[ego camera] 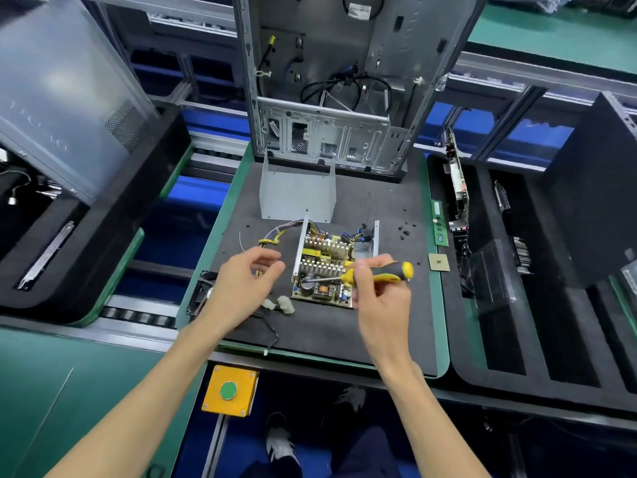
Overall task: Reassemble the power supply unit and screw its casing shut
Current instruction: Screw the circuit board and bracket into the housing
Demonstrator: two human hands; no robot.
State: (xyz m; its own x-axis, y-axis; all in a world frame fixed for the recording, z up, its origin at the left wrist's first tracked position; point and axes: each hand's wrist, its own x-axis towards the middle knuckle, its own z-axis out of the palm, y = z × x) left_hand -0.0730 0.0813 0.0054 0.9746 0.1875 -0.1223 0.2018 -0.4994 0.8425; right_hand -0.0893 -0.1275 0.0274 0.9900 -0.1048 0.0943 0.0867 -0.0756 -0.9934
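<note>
The open power supply lies on the black mat, its circuit board with heatsinks exposed between two upright metal side walls. Its grey U-shaped cover stands apart just behind it. My right hand grips a yellow and black screwdriver, held nearly level with its tip over the board's near left corner. My left hand hovers left of the unit above the wire bundle, fingers loosely curled and holding nothing I can make out. White connectors lie beside it. Loose black screws sit at the right.
An empty computer case stands upright behind the mat. A black fan lies at the mat's left edge. A green RAM stick and a CPU chip rest on the right. Black foam trays flank both sides. A yellow button box is below.
</note>
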